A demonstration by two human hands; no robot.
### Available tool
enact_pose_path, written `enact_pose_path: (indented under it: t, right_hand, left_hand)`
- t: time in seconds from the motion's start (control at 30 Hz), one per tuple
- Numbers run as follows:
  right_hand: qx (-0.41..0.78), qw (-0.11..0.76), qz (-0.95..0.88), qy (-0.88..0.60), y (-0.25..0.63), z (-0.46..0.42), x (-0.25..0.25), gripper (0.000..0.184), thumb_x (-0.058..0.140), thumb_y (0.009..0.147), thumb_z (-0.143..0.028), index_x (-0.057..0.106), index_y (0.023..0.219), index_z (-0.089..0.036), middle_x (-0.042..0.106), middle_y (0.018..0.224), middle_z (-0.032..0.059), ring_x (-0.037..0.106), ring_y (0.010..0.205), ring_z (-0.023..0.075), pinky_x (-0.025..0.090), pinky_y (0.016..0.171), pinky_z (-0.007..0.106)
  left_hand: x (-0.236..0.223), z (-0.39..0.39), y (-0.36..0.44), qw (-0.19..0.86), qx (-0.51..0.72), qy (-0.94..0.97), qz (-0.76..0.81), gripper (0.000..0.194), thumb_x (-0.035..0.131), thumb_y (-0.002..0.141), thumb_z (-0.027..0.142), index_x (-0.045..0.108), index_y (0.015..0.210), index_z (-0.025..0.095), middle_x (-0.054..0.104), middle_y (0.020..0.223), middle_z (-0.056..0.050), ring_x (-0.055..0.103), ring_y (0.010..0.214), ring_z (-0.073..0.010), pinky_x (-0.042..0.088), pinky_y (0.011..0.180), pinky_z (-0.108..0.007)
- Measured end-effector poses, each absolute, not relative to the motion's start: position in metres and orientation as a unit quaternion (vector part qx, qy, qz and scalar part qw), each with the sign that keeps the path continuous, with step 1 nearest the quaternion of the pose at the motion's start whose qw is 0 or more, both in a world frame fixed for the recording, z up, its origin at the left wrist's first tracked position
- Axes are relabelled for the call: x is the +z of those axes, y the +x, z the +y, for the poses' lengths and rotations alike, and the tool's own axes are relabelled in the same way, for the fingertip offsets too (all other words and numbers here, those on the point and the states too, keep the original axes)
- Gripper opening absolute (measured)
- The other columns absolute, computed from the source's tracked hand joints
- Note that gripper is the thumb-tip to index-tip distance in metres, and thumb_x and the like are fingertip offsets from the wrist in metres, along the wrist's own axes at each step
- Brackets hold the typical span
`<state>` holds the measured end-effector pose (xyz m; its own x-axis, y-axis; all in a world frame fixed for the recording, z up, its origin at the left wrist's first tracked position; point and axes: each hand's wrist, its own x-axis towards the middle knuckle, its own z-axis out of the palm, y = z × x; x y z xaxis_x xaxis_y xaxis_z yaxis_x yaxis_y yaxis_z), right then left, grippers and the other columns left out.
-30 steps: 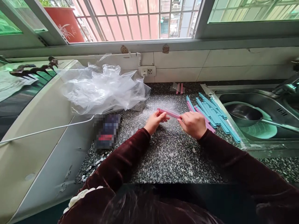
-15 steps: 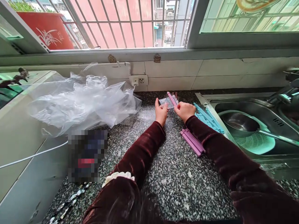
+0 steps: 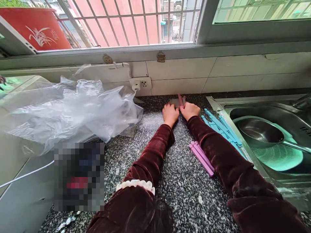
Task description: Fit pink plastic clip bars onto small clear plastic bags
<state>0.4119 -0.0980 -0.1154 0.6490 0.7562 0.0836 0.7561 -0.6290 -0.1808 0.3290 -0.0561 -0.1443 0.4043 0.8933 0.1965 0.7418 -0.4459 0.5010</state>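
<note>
Pink strip (image 3: pixel 180 99) gripped in R hand (image 3: pixel 190 110), at back of bench (image 3: pixel 179 181).

R hand curled closed, strip's lower end hidden by it, upper end exposed; L hand (image 3: pixel 170 114) just beside, fingers partly bent, set close to clear film (image 3: pixel 174 101); whether film is gripped cannot be told. Mauve strips (image 3: pixel 201 158) laid side by side nearer front; blue strips (image 3: pixel 222 127) piled btwn R sleeve (image 3: pixel 223 158) & sink (image 3: pixel 225 113). Marks printed by white plant motif (image 3: pixel 40 36) on red pot (image 3: pixel 62 40), too small to be read; dark item (image 3: pixel 79 176) at L pixelated, markings illegible.
</note>
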Motion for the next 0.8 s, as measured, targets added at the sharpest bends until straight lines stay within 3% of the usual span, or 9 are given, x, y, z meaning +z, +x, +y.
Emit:
enact_pose_path:
  t: [0.2,0.53,0.67,0.8]
  right_hand:
    - [-0.005,0.070,-0.453,-0.888,0.410,-0.104,-0.108,0.043,0.044,0.084,-0.046,0.067,0.102,-0.015,0.069,0.099,0.0185,0.064,0.098,0.0288,0.046,0.079,0.036]
    - [-0.058,0.048,-0.500,-0.863,0.372,-0.118,-0.078,0.038,0.039,0.087,-0.037,0.067,0.100,-0.015,0.069,0.095,0.0189,0.065,0.093,0.0309,0.046,0.074,0.039]
    - [-0.082,0.067,-0.541,-0.835,0.331,-0.112,-0.059,0.038,0.037,0.088,-0.035,0.067,0.100,-0.015,0.070,0.094,0.0178,0.065,0.091,0.0289,0.045,0.072,0.036]
    - [-0.101,0.109,-0.584,-0.798,0.285,-0.095,-0.035,0.036,0.038,0.088,-0.035,0.067,0.098,-0.017,0.070,0.094,0.0161,0.064,0.092,0.0272,0.043,0.071,0.033]
  left_hand:
    - [-0.143,-0.062,0.323,0.160,0.221,0.818,0.505,0.037,0.045,0.085,0.030,0.057,0.114,0.012,0.041,0.141,-0.014,0.040,0.126,-0.0255,0.035,0.103,-0.037]
    - [-0.140,-0.090,0.254,0.247,0.214,0.840,0.433,0.036,0.055,0.079,0.019,0.060,0.112,0.007,0.049,0.134,-0.018,0.046,0.123,-0.0254,0.035,0.105,-0.036]
    - [-0.112,-0.100,0.204,0.289,0.173,0.853,0.398,0.024,0.056,0.079,0.021,0.067,0.098,0.012,0.068,0.104,-0.011,0.062,0.097,-0.0191,0.047,0.088,-0.028]
    - [-0.054,-0.096,0.139,0.282,0.210,0.866,0.355,0.022,0.051,0.081,0.023,0.069,0.085,0.012,0.071,0.080,-0.006,0.062,0.071,-0.0140,0.048,0.068,-0.024]
